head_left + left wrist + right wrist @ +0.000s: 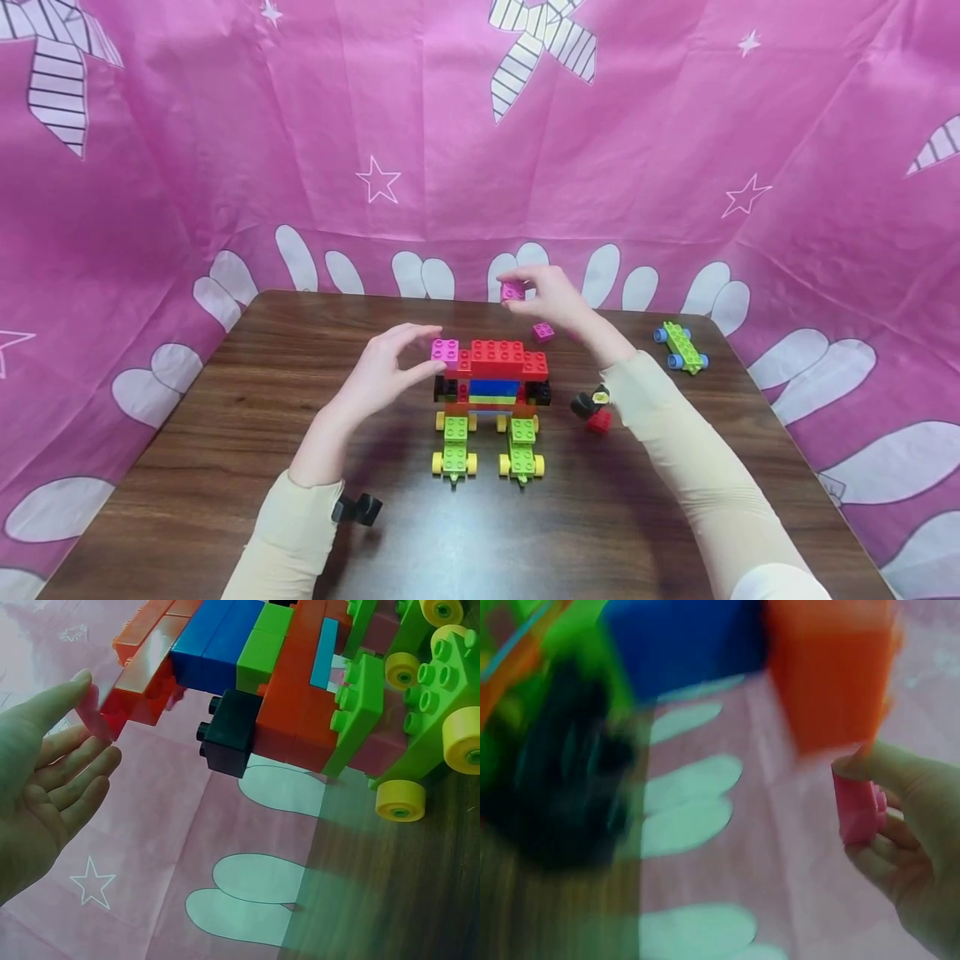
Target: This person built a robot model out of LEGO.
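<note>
A tall model of toy building bricks stands on the table, with a red top, blue and green middle layers, black bricks at the sides and green wheeled bases below. A pink brick sits at its upper left end. My left hand holds that brick by its left side, thumb below and fingers above. In the left wrist view the brick shows as a pink edge between thumb and fingers. My right hand pinches another pink brick in the air, behind and above the model's right half.
A loose pink brick lies on the table behind the model. To its right are a red brick and, farther back, a green base with blue wheels. Pink patterned cloth surrounds the wooden table.
</note>
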The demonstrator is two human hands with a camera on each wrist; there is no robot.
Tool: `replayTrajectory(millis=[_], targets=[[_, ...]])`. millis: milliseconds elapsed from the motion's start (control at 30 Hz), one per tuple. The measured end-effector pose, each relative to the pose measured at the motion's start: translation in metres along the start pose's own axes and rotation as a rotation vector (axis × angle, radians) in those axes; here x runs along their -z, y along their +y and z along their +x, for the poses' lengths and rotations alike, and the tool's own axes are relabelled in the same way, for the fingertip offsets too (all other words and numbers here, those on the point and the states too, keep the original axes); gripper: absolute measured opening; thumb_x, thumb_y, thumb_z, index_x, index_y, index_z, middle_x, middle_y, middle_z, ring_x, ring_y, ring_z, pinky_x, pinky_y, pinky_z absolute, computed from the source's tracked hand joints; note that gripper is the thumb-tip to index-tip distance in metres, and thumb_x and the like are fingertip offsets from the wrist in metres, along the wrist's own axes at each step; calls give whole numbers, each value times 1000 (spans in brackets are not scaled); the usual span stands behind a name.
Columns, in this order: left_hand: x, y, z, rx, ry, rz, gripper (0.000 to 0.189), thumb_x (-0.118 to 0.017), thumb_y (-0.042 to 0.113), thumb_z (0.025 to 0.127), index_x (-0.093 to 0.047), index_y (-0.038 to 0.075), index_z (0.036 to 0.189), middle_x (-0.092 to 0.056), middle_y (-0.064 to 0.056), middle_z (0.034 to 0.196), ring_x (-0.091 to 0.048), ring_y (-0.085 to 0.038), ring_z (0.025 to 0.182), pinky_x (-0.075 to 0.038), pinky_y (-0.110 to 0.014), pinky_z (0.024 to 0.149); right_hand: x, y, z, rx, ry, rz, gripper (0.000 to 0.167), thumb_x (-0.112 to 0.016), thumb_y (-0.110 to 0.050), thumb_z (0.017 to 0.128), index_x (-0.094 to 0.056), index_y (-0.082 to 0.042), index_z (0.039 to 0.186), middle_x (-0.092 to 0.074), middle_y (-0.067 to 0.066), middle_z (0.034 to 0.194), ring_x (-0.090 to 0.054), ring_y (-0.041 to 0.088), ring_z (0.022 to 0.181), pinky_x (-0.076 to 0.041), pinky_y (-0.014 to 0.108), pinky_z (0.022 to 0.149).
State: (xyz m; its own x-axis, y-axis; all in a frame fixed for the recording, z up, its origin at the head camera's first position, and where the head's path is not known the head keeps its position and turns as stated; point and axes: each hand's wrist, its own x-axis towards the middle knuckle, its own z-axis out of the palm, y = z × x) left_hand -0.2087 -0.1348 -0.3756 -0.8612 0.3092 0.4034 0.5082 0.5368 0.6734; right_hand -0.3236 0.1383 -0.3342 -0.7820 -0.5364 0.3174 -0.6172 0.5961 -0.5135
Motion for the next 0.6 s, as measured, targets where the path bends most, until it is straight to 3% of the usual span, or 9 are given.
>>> replayTrajectory(millis=[233, 400, 600], targets=[[5, 3, 1, -35, 44, -7, 48, -79, 19, 83, -63, 7, 127, -69, -9, 117, -66, -23, 105, -51, -45, 97, 1, -42, -1, 32, -17, 46, 40, -76, -14, 82, -69, -4, 120, -71, 13, 110, -65, 27, 101, -57, 41, 86], [8, 7, 2, -47, 69, 2, 47, -78, 18, 84, -63, 6, 127, -68, -11, 118, -66, -25, 106, -51, -46, 97, -3, -68, -4, 43, -79, 129, 40, -76, -14, 83, -68, -4, 122, -70, 11, 112, -63, 24, 106, -56, 40, 92], [10, 8, 1, -69, 98, -7, 45, -77, 15, 85, -63, 5, 126, -68, -11, 117, -65, -26, 107, -52, -47, 96, -15, -87, -7, 81, -91, 138, 42, -77, -16, 83, -68, -6, 122, -70, 9, 118, -62, 22, 109, -54, 38, 95]])
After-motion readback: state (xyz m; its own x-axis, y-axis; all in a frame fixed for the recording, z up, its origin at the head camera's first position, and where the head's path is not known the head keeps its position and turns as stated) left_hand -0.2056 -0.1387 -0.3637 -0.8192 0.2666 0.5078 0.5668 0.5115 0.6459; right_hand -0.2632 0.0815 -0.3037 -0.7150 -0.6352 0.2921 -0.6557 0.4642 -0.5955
